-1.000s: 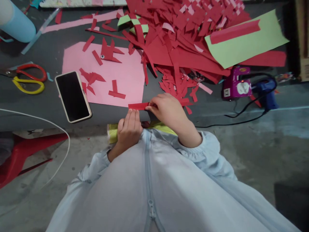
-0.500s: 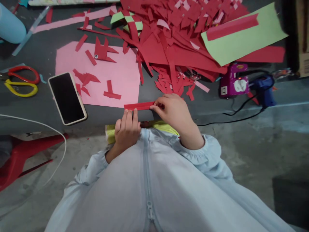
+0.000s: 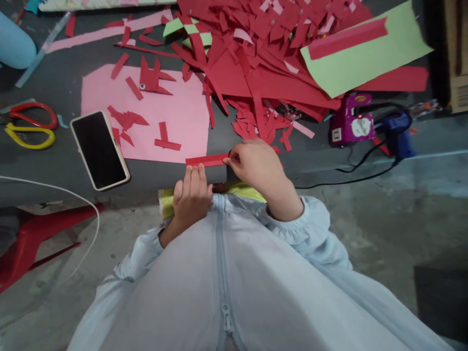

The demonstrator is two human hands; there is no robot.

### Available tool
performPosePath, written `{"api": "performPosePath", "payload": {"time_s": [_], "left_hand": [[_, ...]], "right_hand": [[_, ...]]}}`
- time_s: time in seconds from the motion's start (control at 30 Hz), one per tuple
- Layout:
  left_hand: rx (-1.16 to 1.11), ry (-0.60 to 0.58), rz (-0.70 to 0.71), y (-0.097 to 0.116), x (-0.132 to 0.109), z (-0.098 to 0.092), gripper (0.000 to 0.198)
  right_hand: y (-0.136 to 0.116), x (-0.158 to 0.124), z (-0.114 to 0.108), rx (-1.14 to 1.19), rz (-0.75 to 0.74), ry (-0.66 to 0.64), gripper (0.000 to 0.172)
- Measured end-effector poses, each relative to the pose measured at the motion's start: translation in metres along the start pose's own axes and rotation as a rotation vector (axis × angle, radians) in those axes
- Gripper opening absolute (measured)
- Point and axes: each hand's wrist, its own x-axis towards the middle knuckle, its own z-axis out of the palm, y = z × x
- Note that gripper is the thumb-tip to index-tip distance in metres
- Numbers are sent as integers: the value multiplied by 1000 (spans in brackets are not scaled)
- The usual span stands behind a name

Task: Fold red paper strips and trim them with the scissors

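A folded red paper strip (image 3: 207, 160) lies along the table's near edge, with a crease running down its length. My right hand (image 3: 258, 163) pinches the strip's right end between thumb and fingers. The fingers of my left hand (image 3: 193, 192) are stretched out flat, their tips resting on the strip's lower edge near its left end. Just behind is a pink paper sheet (image 3: 186, 107), bearing a red paper fish (image 3: 150, 80) with a googly eye, another red folded piece (image 3: 127, 118) and several short red strips.
A phone (image 3: 99, 150) and scissors (image 3: 31, 126) lie to the left. Red paper scraps (image 3: 234, 73) are heaped at the back, beside a green sheet (image 3: 365, 58). A purple power adapter (image 3: 351, 122), a blue glue gun (image 3: 400, 134) and cables are at the right.
My right hand has shifted slightly left along the strip, still pinching its right end. The left hand's fingers stay on the strip. The whole view has drifted a little.
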Motion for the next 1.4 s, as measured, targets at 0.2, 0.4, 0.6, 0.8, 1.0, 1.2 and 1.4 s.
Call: {"api": "performPosePath", "payload": {"time_s": [0.2,0.4,0.6,0.8,1.0,1.2,1.4], "left_hand": [[87,-17,149,-3,7,-5,51],[69,-114,155,0,12,-5,58],[-17,-135,16,7,8,-9,64],[-98,-115,-16,10,2,-6,63],[-115,-139,52,8,3,0,55],[-104,-120,63,9,4,-2,51],[-50,-44,80,10,3,-3,50]], "right_hand": [[-2,2,-5,-41,7,-51,30],[-1,3,-3,-46,-8,-37,31],[1,0,-5,-18,-61,-16,30],[-8,-3,-1,16,-137,23,28],[-14,-5,5,45,-161,32,27],[12,-18,6,111,-53,94,28],[29,-22,14,222,-18,131,32]]}}
